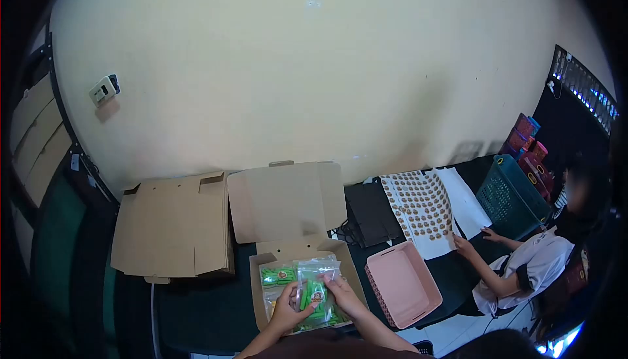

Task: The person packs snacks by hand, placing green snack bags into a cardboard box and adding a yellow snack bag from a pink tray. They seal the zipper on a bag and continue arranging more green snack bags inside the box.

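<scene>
Tabletop dark, wall cream, floor tiled pale, packet over open box

The dark surface bears a cardboard stack toward its left end, an open box and pink basket along the front edge, black flat item and printed sheets farther back, and green crate toward the right end.

Left hand and right hand hold a clear bag.
</scene>
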{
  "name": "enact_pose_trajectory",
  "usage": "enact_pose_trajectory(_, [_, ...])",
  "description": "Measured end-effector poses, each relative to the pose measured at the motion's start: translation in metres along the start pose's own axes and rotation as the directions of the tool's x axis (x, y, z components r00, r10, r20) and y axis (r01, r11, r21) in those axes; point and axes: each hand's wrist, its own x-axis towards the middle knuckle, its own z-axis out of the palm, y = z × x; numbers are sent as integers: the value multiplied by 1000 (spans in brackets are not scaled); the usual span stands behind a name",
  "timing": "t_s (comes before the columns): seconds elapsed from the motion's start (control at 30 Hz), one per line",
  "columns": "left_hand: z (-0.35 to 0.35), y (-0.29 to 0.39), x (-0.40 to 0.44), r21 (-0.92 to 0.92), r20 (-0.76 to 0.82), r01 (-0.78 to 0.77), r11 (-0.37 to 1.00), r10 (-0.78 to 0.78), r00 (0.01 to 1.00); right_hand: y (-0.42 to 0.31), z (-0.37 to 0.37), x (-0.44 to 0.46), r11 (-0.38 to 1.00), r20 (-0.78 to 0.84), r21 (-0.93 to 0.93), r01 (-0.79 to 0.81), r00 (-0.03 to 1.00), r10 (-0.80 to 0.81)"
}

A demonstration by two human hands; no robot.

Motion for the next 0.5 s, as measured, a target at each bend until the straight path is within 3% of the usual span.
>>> enact_pose_trajectory(0.03, [2,-4,0,1,2,0,1000,0,1000,-8,6,-3,1000,-1,1,1,1000,-1])
enact_pose_trajectory(0.1, [5,-11,1,-287,-105,-23,958,-7,994,-24,19,-11,984,219,-149,95,974,-60])
enact_pose_trajectory(0.13, [4,-5,0,-228,-54,30,973,-43,998,-16,17,-8,964,258,-205,167,960,-112])
enact_pose_trajectory(0.17, [2,-5,0,-227,-52,31,973,-44,998,-11,18,-6,965,257,-203,168,960,-113])
enact_pose_trajectory(0.23, [-2,-12,-3,52,-5,101,994,-101,995,-5,22,-8,946,143,-250,206,974,-175])
enact_pose_trajectory(0.3, [-5,-36,-3,6,58,170,985,-171,984,-10,24,-10,974,118,-179,135,986,-115])
enact_pose_trajectory(0.37, [-4,-46,-4,-164,-18,173,971,-179,984,-5,24,-12,957,30,-249,146,989,-143])
enact_pose_trajectory(0.4, [-9,-42,-2,-314,59,244,917,-238,970,-5,26,-12,959,31,-243,144,990,-141])
enact_pose_trajectory(0.43, [-11,-39,-1,-307,52,249,919,-245,968,-3,29,-12,966,87,-178,186,981,-173])
enact_pose_trajectory(0.5, [-11,-30,-1,-24,45,211,977,-210,977,3,32,-15,973,140,-96,208,971,-193])
